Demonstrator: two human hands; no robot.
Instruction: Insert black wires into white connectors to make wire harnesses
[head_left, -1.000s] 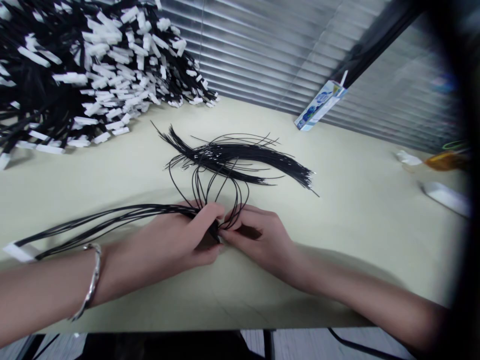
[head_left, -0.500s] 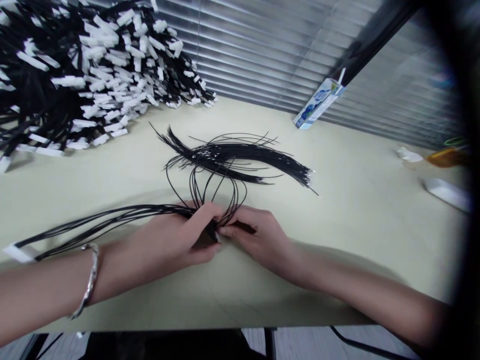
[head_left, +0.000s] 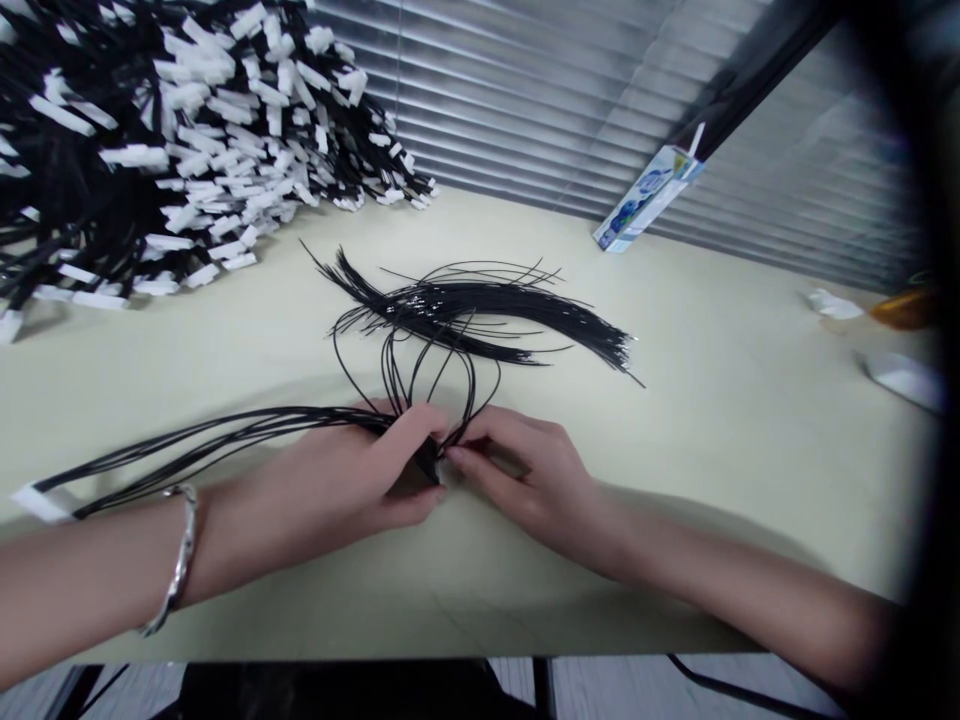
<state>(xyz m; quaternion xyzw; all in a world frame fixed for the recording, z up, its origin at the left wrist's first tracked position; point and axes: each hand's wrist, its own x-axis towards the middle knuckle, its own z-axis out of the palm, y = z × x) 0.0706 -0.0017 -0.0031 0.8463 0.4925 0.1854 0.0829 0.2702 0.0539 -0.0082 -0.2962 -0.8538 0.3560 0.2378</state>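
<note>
My left hand (head_left: 375,465) is closed around a black connector (head_left: 427,462) from which several thin black wires fan out. Those wires form a harness (head_left: 225,428) that trails left over my forearm to a white connector (head_left: 46,502) at its far end. Pressed close to the black connector, my right hand (head_left: 529,470) pinches a black wire (head_left: 469,425) between thumb and forefinger. Several wires loop upward from the hands toward a bundle of loose black wires (head_left: 517,305) lying on the table. Where the wire tip meets the connector is hidden by my fingers.
A large heap of black wires with white connectors (head_left: 217,150) fills the back left of the table (head_left: 712,420). A blue and white drink carton with a straw (head_left: 649,200) leans by the window blinds (head_left: 510,110). At the right lie a white crumpled piece (head_left: 834,304) and a white object (head_left: 904,378).
My right hand has shifted slightly right, its fingertips a little farther from the connector. My left hand keeps its hold. The camera view has moved slightly.
</note>
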